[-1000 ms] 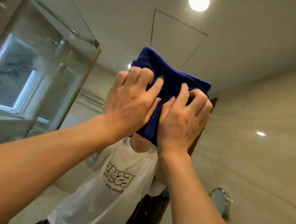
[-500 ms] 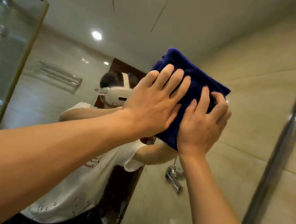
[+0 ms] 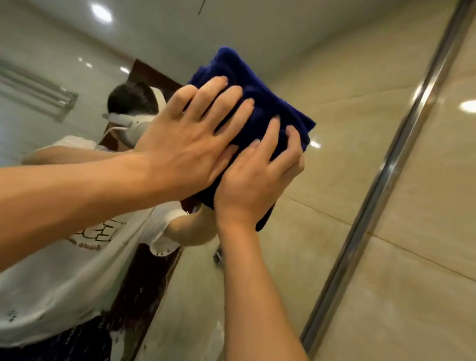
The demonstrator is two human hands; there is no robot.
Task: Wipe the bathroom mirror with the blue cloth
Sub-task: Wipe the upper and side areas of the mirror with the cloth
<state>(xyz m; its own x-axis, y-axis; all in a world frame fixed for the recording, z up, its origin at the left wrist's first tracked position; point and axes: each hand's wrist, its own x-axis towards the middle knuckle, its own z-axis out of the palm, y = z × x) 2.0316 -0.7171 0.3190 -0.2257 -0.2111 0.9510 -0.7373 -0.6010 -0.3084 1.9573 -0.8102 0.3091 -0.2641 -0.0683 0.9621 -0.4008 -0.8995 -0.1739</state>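
Left hand (image 3: 186, 148), fingers straight, and right hand (image 3: 257, 180), fingers curled (gripping), press the blue cloth (image 3: 260, 106) against the mirror (image 3: 295, 266).

The blue cloth (image 3: 260, 103) is a deep navy, plush towel folded into a thick pad, lying flat against the mirror (image 3: 319, 167) a little above the centre of the frame, its upper corner tilted toward the top. Much of its lower part is covered. The mirror fills most of the frame; its metal edge strip runs steeply down the right side, and small spots speckle its lower glass.
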